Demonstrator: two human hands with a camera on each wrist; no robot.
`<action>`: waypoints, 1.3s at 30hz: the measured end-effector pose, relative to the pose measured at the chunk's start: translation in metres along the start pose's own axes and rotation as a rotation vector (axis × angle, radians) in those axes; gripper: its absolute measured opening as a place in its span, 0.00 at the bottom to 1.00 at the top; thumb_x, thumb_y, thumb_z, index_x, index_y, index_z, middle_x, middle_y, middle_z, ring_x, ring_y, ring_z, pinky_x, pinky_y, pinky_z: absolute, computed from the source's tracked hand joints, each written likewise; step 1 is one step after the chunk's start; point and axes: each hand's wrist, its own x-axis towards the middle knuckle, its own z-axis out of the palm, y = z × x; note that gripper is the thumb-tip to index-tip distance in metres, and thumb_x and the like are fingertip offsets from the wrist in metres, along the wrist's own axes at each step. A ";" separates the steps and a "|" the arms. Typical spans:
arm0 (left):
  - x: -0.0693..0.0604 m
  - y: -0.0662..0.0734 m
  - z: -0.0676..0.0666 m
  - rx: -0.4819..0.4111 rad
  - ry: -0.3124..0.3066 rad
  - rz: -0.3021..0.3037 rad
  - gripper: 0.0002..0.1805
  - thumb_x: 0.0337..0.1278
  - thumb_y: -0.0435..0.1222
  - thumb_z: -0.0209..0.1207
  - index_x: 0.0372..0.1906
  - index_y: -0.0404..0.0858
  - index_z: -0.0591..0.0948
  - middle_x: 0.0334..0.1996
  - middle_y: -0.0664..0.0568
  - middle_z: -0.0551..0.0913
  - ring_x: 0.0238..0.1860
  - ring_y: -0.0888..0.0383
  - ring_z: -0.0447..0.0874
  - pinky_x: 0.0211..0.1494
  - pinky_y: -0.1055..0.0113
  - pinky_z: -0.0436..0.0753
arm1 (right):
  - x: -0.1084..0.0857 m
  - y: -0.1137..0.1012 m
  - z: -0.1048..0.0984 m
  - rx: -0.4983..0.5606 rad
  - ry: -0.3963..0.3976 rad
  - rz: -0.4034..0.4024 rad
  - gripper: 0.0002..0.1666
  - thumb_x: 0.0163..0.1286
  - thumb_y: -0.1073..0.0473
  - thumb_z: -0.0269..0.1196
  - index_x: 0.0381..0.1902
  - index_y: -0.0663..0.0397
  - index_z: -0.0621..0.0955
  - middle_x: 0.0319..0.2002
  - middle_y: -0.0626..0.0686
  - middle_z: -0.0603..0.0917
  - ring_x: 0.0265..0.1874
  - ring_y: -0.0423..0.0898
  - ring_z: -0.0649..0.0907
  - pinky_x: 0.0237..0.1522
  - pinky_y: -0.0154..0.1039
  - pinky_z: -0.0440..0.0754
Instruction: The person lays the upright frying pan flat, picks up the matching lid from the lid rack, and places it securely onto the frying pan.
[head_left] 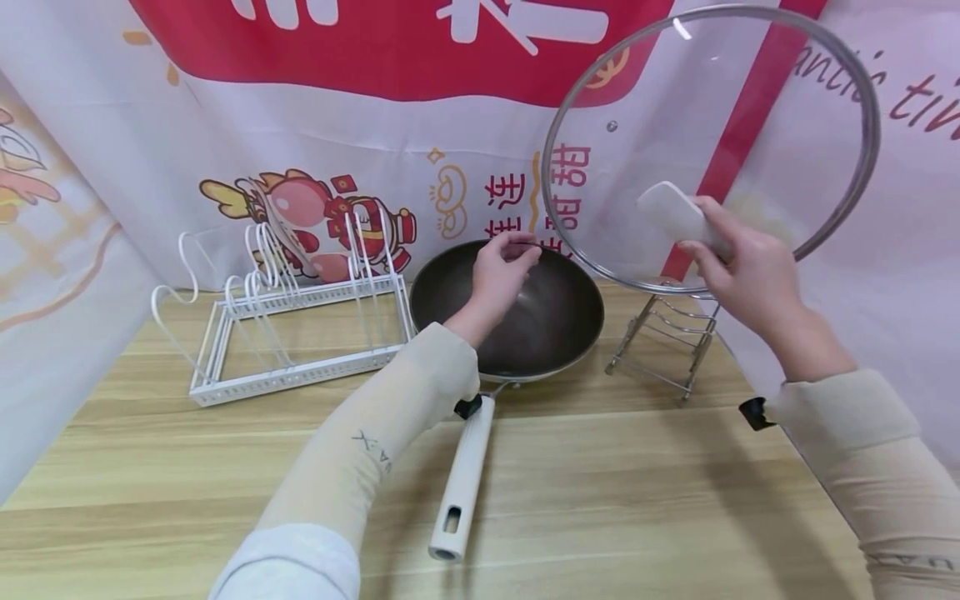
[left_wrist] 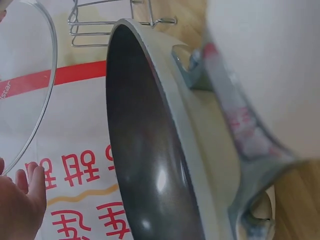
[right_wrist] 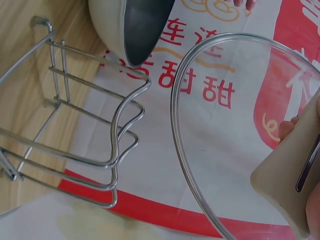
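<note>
My right hand (head_left: 757,267) grips the pale knob (head_left: 667,208) of a large clear glass lid (head_left: 637,167). The lid is raised at the upper right, tilted up on edge, its metal rim (right_wrist: 176,117) apart from everything else in the right wrist view. A dark-lined wok (head_left: 555,321) sits on the table, its long cream handle (head_left: 467,479) pointing toward me. Over the wok's far part, my left hand (head_left: 498,279) hovers with fingers loosely bent and nothing between them. In the left wrist view, that hand (left_wrist: 22,205) is apart from the lid's edge.
Left of the wok stands a white dish rack (head_left: 300,367) with wire dividers and a clear lid standing in it. A small metal wire rack (right_wrist: 115,135) stands to the wok's right. Behind the wooden table (head_left: 615,500) hangs a printed cloth (head_left: 300,125).
</note>
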 end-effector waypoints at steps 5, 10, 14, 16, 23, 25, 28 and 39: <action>-0.001 0.004 -0.002 -0.084 0.012 -0.034 0.18 0.70 0.32 0.63 0.60 0.29 0.80 0.46 0.43 0.85 0.44 0.53 0.85 0.50 0.58 0.87 | 0.001 -0.004 0.003 0.026 0.010 0.007 0.29 0.71 0.63 0.66 0.69 0.47 0.74 0.44 0.70 0.84 0.27 0.65 0.79 0.25 0.59 0.76; -0.003 0.008 -0.004 -0.128 0.020 -0.054 0.16 0.70 0.29 0.62 0.59 0.30 0.80 0.44 0.43 0.85 0.42 0.54 0.84 0.51 0.54 0.87 | 0.001 -0.007 0.006 0.054 0.005 0.045 0.30 0.72 0.62 0.66 0.70 0.47 0.74 0.44 0.71 0.83 0.28 0.66 0.79 0.26 0.60 0.76; -0.004 0.011 -0.003 -0.189 0.041 -0.091 0.15 0.69 0.29 0.62 0.57 0.32 0.81 0.40 0.46 0.84 0.38 0.58 0.83 0.52 0.52 0.87 | 0.001 -0.011 0.008 0.085 -0.006 0.074 0.30 0.73 0.60 0.65 0.71 0.47 0.74 0.45 0.72 0.83 0.30 0.67 0.79 0.27 0.61 0.77; -0.004 0.012 -0.003 -0.217 0.048 -0.103 0.15 0.69 0.28 0.63 0.58 0.31 0.81 0.39 0.47 0.84 0.36 0.59 0.83 0.51 0.52 0.87 | 0.001 -0.012 0.009 0.103 -0.012 0.083 0.30 0.74 0.59 0.65 0.71 0.47 0.74 0.46 0.73 0.83 0.31 0.68 0.80 0.27 0.62 0.79; -0.007 0.018 -0.004 -0.291 0.071 -0.126 0.17 0.69 0.27 0.62 0.59 0.30 0.80 0.36 0.51 0.81 0.36 0.58 0.82 0.47 0.57 0.88 | 0.001 -0.017 0.012 0.180 -0.026 0.124 0.30 0.75 0.59 0.64 0.73 0.48 0.73 0.50 0.74 0.81 0.37 0.72 0.81 0.31 0.71 0.83; -0.008 0.019 -0.004 -0.309 0.075 -0.133 0.17 0.68 0.27 0.62 0.59 0.30 0.80 0.36 0.52 0.80 0.37 0.58 0.83 0.46 0.59 0.88 | 0.001 -0.019 0.013 0.199 -0.027 0.130 0.31 0.75 0.60 0.64 0.73 0.49 0.73 0.50 0.74 0.81 0.38 0.72 0.82 0.32 0.71 0.83; -0.010 0.020 -0.005 -0.328 0.086 -0.145 0.15 0.68 0.27 0.63 0.58 0.31 0.81 0.35 0.53 0.79 0.37 0.57 0.83 0.43 0.62 0.88 | 0.001 -0.020 0.015 0.226 -0.022 0.124 0.31 0.74 0.60 0.65 0.73 0.51 0.73 0.49 0.74 0.81 0.37 0.72 0.83 0.31 0.67 0.85; -0.014 0.021 -0.009 -0.327 0.143 -0.131 0.15 0.66 0.26 0.63 0.56 0.31 0.81 0.40 0.49 0.79 0.39 0.58 0.80 0.57 0.48 0.85 | 0.001 -0.025 0.021 0.347 -0.030 0.142 0.30 0.74 0.61 0.65 0.72 0.50 0.74 0.49 0.71 0.82 0.23 0.25 0.79 0.23 0.18 0.76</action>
